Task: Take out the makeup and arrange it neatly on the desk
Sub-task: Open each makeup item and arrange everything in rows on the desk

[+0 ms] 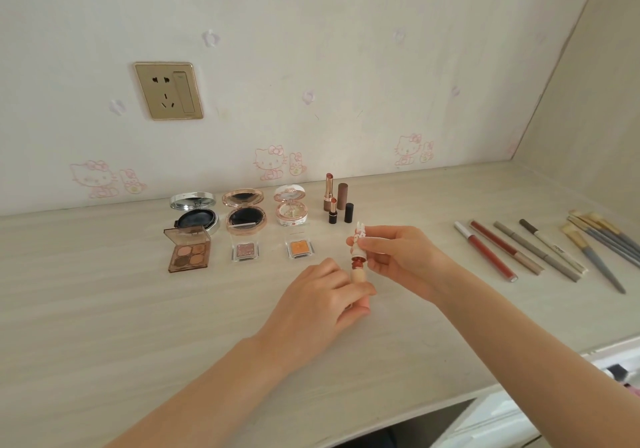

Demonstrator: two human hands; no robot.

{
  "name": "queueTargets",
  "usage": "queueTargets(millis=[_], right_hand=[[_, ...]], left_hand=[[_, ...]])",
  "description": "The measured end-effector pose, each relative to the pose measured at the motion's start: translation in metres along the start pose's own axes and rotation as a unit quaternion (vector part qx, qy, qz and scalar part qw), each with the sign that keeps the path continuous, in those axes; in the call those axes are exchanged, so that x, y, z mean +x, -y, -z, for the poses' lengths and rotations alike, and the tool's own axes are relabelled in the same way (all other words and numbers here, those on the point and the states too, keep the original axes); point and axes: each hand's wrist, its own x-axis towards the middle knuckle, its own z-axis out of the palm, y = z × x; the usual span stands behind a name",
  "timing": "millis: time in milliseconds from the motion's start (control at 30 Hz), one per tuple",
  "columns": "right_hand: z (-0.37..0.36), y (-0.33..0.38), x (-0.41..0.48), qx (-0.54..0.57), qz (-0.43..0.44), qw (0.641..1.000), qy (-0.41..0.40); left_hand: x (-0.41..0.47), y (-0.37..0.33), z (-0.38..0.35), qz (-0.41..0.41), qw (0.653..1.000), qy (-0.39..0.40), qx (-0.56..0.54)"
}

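Note:
My left hand [322,298] grips the peach lower part of a small lip product [356,276] above the desk [104,309]. My right hand [398,253] pinches its white rabbit-shaped cap [358,239], with the red middle section showing between the two. Behind them open compacts stand in a row: a silver one [195,213], a rose-gold one [244,213] and a white ornate one [291,207]. In front of these lie a brown four-colour eyeshadow palette [188,252], a pink glitter shadow [245,251] and an orange shadow [300,248]. Uncapped lipsticks [330,201] stand beside their caps.
Lip pencils and liners [512,253] lie side by side at the right, with several brushes [595,243] beyond them. A gold wall socket [168,91] sits above the desk. A side wall closes off the right end. White drawers [502,416] show below the desk edge.

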Motion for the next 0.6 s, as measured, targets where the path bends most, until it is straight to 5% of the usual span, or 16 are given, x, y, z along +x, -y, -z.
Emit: queueTargets(millis=[600], right_hand=[[-0.02, 0.013, 0.057, -0.271, -0.028, 0.962, -0.026]], left_hand=[[0.004, 0.028, -0.012, 0.071, 0.997, 0.011, -0.028]])
